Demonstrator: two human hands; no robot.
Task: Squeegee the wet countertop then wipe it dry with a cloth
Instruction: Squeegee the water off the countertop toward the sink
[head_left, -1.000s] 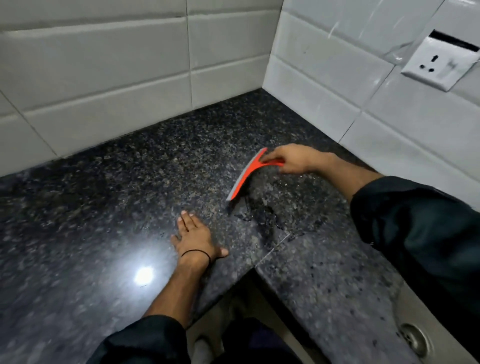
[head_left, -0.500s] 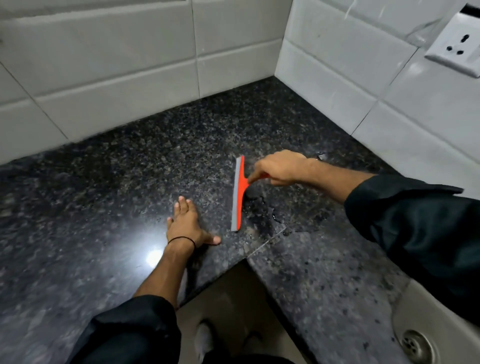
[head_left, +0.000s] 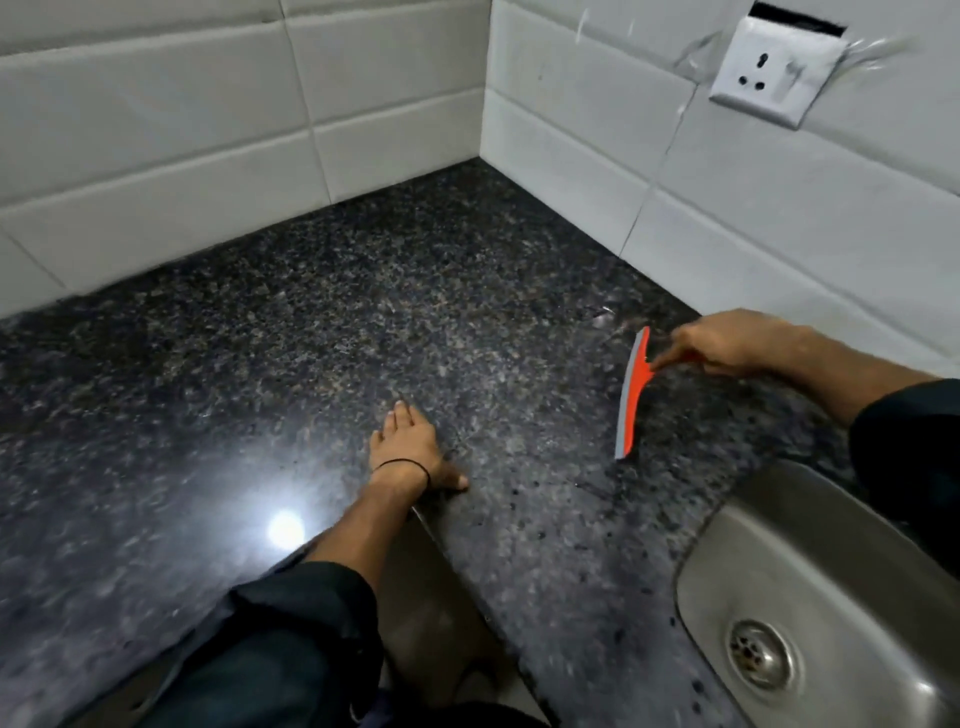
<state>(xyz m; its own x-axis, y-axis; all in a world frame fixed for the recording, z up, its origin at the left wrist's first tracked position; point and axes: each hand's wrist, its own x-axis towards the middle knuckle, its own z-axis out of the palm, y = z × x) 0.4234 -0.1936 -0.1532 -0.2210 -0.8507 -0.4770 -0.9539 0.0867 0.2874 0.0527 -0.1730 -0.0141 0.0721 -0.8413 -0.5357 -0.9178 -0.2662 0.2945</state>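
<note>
Nearest the viewer, a dark sleeve (head_left: 291, 618) covers the left forearm, which reaches forward over the inner corner edge of the counter (head_left: 260, 364). At lower right, a steel sink (head_left: 727, 545) is set into the counter, with its drain (head_left: 759, 653) visible in the basin floor. A bright lamp reflection (head_left: 284, 530) lies on the polished stone just left of the left wrist.

The left hand (head_left: 410, 447) rests flat on the counter, palm down, fingers together and pointing away, thumb spread toward the right; it holds nothing. A thin black band (head_left: 400, 465) circles the wrist.

Farther on and to the right, the right hand (head_left: 727, 345) is closed around the handle of the squeegee (head_left: 631, 395), the index finger stretched along the handle toward the blade. The handle itself is mostly hidden by the hand. The orange blade with its grey rubber edge stands on the counter, running near to far, between the sink's far rim and the right wall. Dark wet specks (head_left: 582, 540) dot the stone between the left hand and the sink.

Beyond, the speckled black counter runs to a corner of white wall tiles (head_left: 156, 171). A white socket (head_left: 774, 73) is mounted high on the right wall.
</note>
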